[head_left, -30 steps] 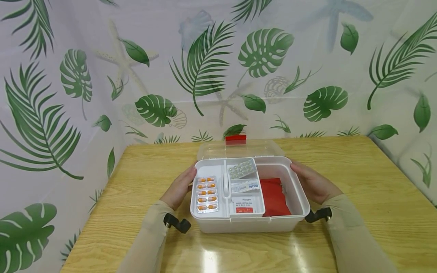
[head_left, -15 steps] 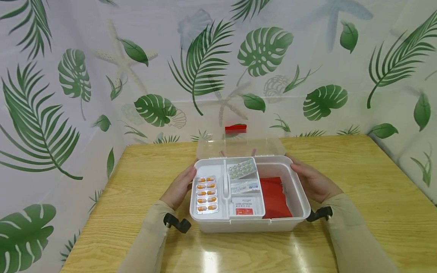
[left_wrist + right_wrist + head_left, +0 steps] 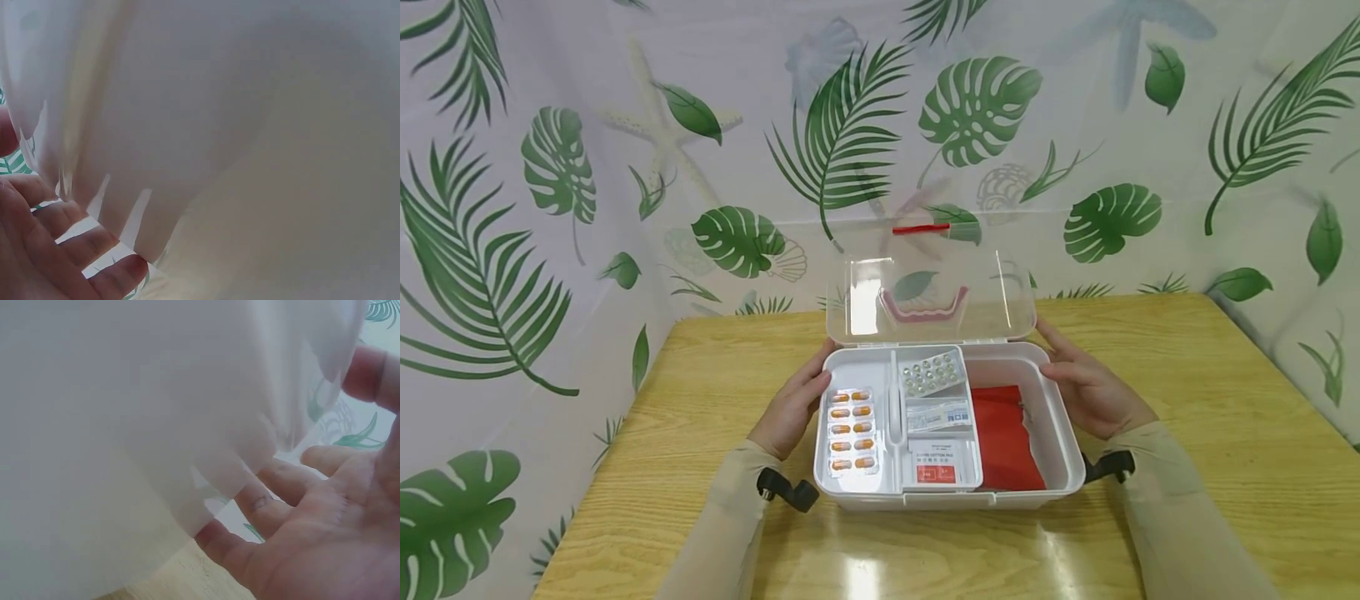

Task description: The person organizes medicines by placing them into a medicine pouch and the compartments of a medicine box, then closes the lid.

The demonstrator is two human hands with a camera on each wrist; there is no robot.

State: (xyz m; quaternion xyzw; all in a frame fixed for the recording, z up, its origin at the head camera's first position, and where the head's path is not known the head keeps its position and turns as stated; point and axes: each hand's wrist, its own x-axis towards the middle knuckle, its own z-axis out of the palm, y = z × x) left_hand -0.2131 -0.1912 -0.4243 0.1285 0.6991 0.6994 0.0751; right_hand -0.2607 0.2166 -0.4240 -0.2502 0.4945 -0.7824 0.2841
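Note:
A white plastic medicine box (image 3: 1054,433) sits in the middle, its hinged clear lid (image 3: 865,292) standing up behind it. My left hand (image 3: 787,412) holds the box at its left side, thumb by the rim. On the other side my right hand (image 3: 1093,396) grips the back right corner. In both wrist views the fingertips meet the box's lower edge. Its inner tray (image 3: 859,367) carries an orange capsule blister pack (image 3: 852,429), a pale pill blister pack (image 3: 932,373), a slim white packet (image 3: 937,415) and a cotton pad packet (image 3: 936,467). Right of the tray lies something red (image 3: 1007,442).
The box is on a wooden table (image 3: 1187,400). Behind it and to the left hang leaf-printed white sheets (image 3: 985,167). A red clasp (image 3: 921,228) tops the lid, and a pink handle (image 3: 925,317) shows through it.
The lid has swung up from leaning far back to nearly upright. The box's top has tipped towards me, so less of its front wall shows. Both hands stay at its sides.

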